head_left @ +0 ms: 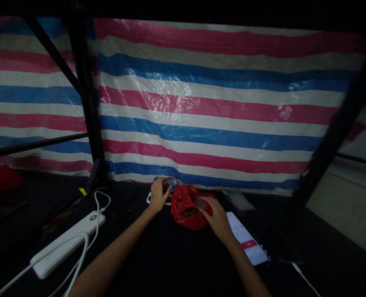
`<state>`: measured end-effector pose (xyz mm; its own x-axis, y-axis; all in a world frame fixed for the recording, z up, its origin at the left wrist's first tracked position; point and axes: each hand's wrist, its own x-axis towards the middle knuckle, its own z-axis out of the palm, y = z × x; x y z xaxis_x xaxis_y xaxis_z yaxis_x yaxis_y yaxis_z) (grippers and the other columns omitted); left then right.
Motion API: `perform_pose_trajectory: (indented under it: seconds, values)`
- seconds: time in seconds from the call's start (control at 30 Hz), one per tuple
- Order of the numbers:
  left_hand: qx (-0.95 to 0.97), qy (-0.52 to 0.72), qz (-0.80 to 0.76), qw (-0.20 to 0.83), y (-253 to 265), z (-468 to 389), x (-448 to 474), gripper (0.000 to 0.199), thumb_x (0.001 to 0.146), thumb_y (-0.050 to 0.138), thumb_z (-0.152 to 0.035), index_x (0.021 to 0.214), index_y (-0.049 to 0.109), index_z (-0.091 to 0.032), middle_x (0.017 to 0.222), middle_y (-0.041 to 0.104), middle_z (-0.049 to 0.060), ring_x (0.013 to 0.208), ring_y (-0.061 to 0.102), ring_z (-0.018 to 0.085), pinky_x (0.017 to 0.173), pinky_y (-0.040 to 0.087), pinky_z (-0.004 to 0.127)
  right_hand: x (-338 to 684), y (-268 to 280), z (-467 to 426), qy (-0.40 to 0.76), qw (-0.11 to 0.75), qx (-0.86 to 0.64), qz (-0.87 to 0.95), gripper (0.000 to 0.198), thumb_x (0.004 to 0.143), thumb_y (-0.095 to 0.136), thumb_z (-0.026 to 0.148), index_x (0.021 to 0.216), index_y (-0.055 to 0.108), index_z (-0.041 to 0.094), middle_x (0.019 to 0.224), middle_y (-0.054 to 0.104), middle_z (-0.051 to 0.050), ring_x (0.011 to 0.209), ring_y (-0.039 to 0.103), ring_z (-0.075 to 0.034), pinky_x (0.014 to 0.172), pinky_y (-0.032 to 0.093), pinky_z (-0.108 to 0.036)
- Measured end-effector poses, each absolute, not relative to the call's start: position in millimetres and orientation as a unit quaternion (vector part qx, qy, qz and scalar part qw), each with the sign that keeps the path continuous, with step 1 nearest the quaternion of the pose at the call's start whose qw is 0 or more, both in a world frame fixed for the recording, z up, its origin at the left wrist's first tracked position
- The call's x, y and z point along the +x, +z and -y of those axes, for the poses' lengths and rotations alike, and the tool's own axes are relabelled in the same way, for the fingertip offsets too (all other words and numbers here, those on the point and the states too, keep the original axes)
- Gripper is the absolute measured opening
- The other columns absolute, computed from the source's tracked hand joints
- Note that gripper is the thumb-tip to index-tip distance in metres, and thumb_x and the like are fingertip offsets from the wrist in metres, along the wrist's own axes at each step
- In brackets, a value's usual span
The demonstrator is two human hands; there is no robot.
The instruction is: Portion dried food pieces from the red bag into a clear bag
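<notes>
My left hand [159,194] is closed at the side of a small clear container [170,182], with the thumb against it. Beneath that hand lies a flat, white-edged object [148,199], mostly covered. A red plastic bag [183,200] stands between my hands, its mouth open on brown, loose contents [189,213] that are too dark to identify. My right hand [216,216] is over the bag's right side. Its thumb and fingers are closed on a small clear plastic cup [200,203], tilted above the bag's opening.
A phone with a lit screen [247,243] lies right of the bag, near a pale translucent packet [240,201]. At the left is a white power strip [68,243] with looping white cables. Behind, a striped plastic sheet [201,107] hangs across dark frame posts [84,82].
</notes>
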<state>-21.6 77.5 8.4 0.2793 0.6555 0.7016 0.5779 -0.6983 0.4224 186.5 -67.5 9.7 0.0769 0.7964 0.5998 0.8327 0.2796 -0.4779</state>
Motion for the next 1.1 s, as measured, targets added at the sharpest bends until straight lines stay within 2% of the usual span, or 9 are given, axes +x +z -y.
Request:
perform_pose_trajectory:
  seconds: [0.1,0.17,0.23,0.33,0.5,0.63,0.83,1.0,1.1]
  values:
    - [0.844,0.366,-0.389,0.061,2,-46,-25,0.036,0.081,0.039,-0.048,0.086,0.055,-0.017,0.081,0.060,0.006,0.079,0.056,0.019,0.075,0.039,0.031,191,4,66,-0.037,0.405,-0.603,0.686,0.035,0.076,0.049,0.018,0.110,0.050,0.025,0.109,0.054,-0.006,0.104,0.048,-0.024,0.091,0.037,-0.045]
    - [0.877,0.273,-0.386,0.083,-1,-33,-23,0.042,0.079,0.038,-0.054,0.071,0.057,-0.017,0.065,0.060,0.004,0.065,0.056,0.018,0.065,0.040,0.028,193,-1,66,-0.035,0.385,-0.594,0.705,0.036,0.075,0.048,0.015,0.110,0.050,0.025,0.108,0.054,-0.006,0.104,0.048,-0.023,0.091,0.038,-0.045]
    - [0.895,0.221,-0.376,0.089,-3,-28,-22,0.046,0.079,0.036,-0.055,0.065,0.057,-0.016,0.061,0.059,0.005,0.060,0.057,0.017,0.060,0.038,0.026,193,-4,66,-0.026,0.357,-0.583,0.729,0.038,0.075,0.048,0.013,0.110,0.050,0.025,0.108,0.054,-0.006,0.104,0.048,-0.023,0.091,0.039,-0.045]
    - [0.920,0.209,-0.320,0.090,-4,-28,-20,0.044,0.083,0.032,-0.048,0.066,0.057,-0.016,0.064,0.061,0.006,0.063,0.058,0.017,0.059,0.037,0.025,189,-5,68,-0.012,0.325,-0.577,0.749,0.039,0.075,0.048,0.012,0.112,0.050,0.025,0.109,0.053,-0.006,0.104,0.047,-0.023,0.092,0.038,-0.043]
    - [0.889,0.288,-0.308,0.181,-5,-26,-17,0.040,0.088,0.027,-0.040,0.069,0.054,-0.017,0.063,0.059,0.003,0.061,0.057,0.014,0.058,0.036,0.022,178,-4,63,0.048,0.340,-0.563,0.752,0.038,0.077,0.049,0.014,0.113,0.050,0.025,0.112,0.054,-0.004,0.107,0.047,-0.019,0.094,0.036,-0.038]
    - [0.838,0.358,-0.299,0.281,-9,-19,-7,0.041,0.087,0.029,-0.042,0.063,0.051,-0.017,0.057,0.056,0.000,0.056,0.054,0.012,0.059,0.037,0.021,171,-10,53,0.109,0.375,-0.560,0.731,0.034,0.075,0.054,0.018,0.109,0.053,0.023,0.110,0.056,-0.005,0.104,0.050,-0.020,0.094,0.036,-0.040]
    - [0.741,0.429,-0.310,0.412,-14,-17,-1,0.041,0.083,0.035,-0.047,0.062,0.050,-0.015,0.052,0.054,-0.001,0.051,0.053,0.012,0.053,0.039,0.021,168,-22,48,0.185,0.426,-0.552,0.692,0.038,0.071,0.056,0.016,0.109,0.053,0.022,0.111,0.057,-0.005,0.103,0.052,-0.019,0.092,0.039,-0.038]
    - [0.684,0.493,-0.318,0.433,-13,-20,-5,0.040,0.081,0.038,-0.048,0.060,0.049,-0.015,0.048,0.052,-0.002,0.047,0.051,0.011,0.050,0.038,0.021,175,-24,42,0.237,0.500,-0.526,0.646,0.032,0.073,0.054,0.020,0.105,0.053,0.020,0.102,0.061,-0.006,0.093,0.058,-0.017,0.086,0.044,-0.036]
    - [0.684,0.503,-0.329,0.412,-15,-25,-8,0.040,0.081,0.039,-0.046,0.058,0.049,-0.014,0.048,0.052,-0.001,0.047,0.051,0.011,0.050,0.036,0.020,184,-20,44,0.166,0.521,-0.556,0.626,0.031,0.074,0.054,0.023,0.105,0.053,0.020,0.105,0.060,-0.007,0.094,0.057,-0.019,0.085,0.044,-0.037]
